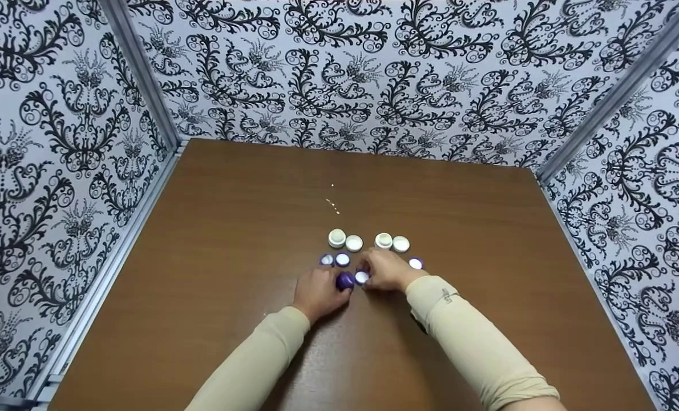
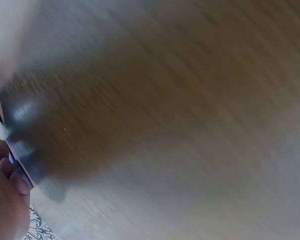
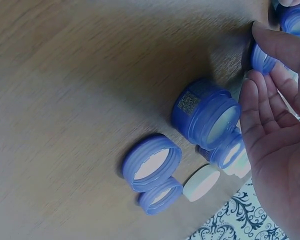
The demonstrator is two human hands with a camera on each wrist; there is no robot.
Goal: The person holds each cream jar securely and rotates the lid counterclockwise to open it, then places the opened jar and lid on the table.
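Observation:
In the head view my left hand (image 1: 319,292) holds a small purple jar (image 1: 345,280) against the table, thumb and fingers around its side. Close beside it, my right hand (image 1: 386,269) pinches a purple screw lid (image 1: 362,278) with a white inside. The right wrist view shows that lid (image 3: 263,60) between the thumb and fingertips of my right hand (image 3: 280,105), its threaded side showing. At the top right corner of that view, the jar's open threaded mouth (image 3: 297,21) is visible. The left wrist view catches only part of my left hand (image 2: 10,195).
Two white jars (image 1: 336,238) (image 1: 383,240) stand behind the hands, with white lids (image 1: 354,243) (image 1: 401,244) next to them. Further purple pieces (image 1: 342,260) (image 1: 416,263) lie nearby. An open purple jar (image 3: 205,114) and upturned lids (image 3: 152,162) stand near my right wrist. Pale specks (image 1: 332,204) dot the table.

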